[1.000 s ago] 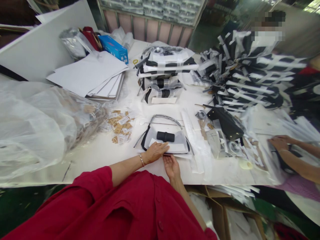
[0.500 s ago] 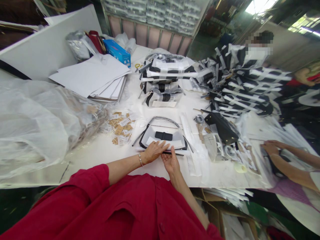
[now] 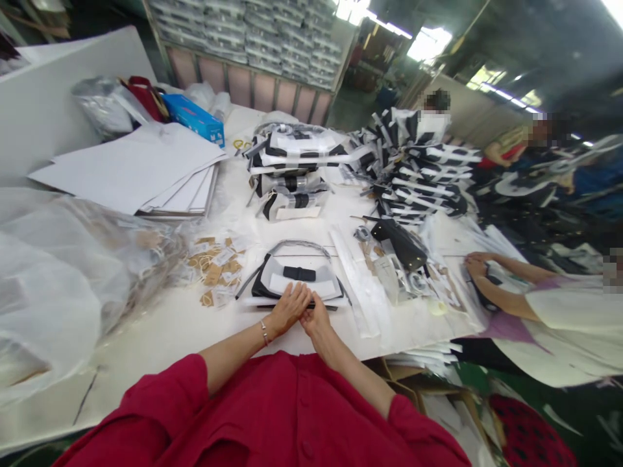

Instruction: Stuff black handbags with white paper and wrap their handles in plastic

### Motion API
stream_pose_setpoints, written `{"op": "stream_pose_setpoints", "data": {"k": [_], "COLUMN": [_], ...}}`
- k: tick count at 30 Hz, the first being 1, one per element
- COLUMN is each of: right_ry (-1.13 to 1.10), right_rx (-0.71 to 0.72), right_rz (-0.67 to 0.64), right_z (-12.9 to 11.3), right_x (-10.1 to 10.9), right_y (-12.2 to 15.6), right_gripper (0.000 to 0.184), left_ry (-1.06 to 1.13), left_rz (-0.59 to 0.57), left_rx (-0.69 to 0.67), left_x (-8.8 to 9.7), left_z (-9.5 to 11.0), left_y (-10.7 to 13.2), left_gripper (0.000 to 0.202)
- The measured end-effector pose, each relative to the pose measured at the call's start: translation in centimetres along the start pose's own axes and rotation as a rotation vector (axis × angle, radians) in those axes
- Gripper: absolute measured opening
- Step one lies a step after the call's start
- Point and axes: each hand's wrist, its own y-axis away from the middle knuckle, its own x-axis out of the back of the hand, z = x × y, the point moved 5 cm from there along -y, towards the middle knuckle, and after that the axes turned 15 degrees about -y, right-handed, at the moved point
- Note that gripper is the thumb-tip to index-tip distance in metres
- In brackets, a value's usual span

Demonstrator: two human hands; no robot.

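A black-and-white handbag [image 3: 263, 279] lies on the table in front of me, with a black bow-like band [image 3: 300, 274] at its middle. White paper covers part of its front, and its wrapped handle [image 3: 299, 244] arches away from me. My left hand [image 3: 289, 310] lies on the bag's near edge, fingers stretched forward. Touching it, my right hand [image 3: 317, 319] holds the same edge with the thumb up and fingers curled. Those fingers are partly hidden.
Paper tags [image 3: 213, 272] lie left, beside plastic sheeting [image 3: 53, 272] and white boards [image 3: 131, 162]. Wrapped handbags [image 3: 292, 155] stand behind. A black bag [image 3: 399, 243] and white strips [image 3: 357, 285] lie right. A co-worker's hands [image 3: 479, 266] work at far right.
My view has swung to the right. My left hand now lies closer against my right hand at the bag's near edge. The right palm no longer faces up openly.
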Motion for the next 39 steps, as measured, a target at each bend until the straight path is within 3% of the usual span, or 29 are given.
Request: {"op": "stream_pose_setpoints", "data": {"k": [7,10,12,15,18,20,23,26,31,39], "right_ry": [-0.053,0.159,0.376,0.650,0.820,0.918,1.091,1.243,1.434,1.603], "right_rx": [-0.047,-0.189,-0.179,0.168,0.596,0.742,0.801,0.860,0.997,0.955], "right_rz": [-0.067,-0.282,-0.440,-0.447,-0.211,-0.060,0.099,0.157,0.098,-0.009], "right_z": [0.1,-0.4,-2.0,-7.7,-15.0,-18.8,-22.0,-22.6,-21.3,-21.5], "right_x": [-2.4,-2.1,-0.8,2.1,5.6,7.8,10.6,12.1,12.2,12.4], "right_y": [1.4,2.6,3.0,1.8,-0.5,-2.3,-4.9,-7.0,-9.1,-9.6], "right_gripper": [0.024,0.029,0.036,0.034,0.021,0.020,0.021,0.018,0.009,0.017], "left_ry": [0.057,0.095,0.124,0.164,0.180,0.186,0.199,0.206,0.201,0.193], "left_rz": [0.050,0.051,0.059,0.080,0.107,0.123,0.131,0.135,0.111,0.100], "left_rx": [-0.040,0.009,0.021,0.026,0.049,0.059,0.066,0.070,0.080,0.133], "left_x": [-1.1,-0.9,-0.7,-0.6,-0.7,-0.7,-0.7,-0.5,-0.2,0.1], "left_z": [-2.8,-4.2,-4.8,-5.3,-5.8,-6.1,-6.5,-6.9,-7.1,-6.6], "left_y": [-1.1,-1.0,-0.8,-0.4,-0.1,-0.1,-0.4,-0.7,-1.4,-1.8], "left_gripper": [0.040,0.041,0.043,0.049,0.051,0.051,0.055,0.058,0.060,0.062]}}
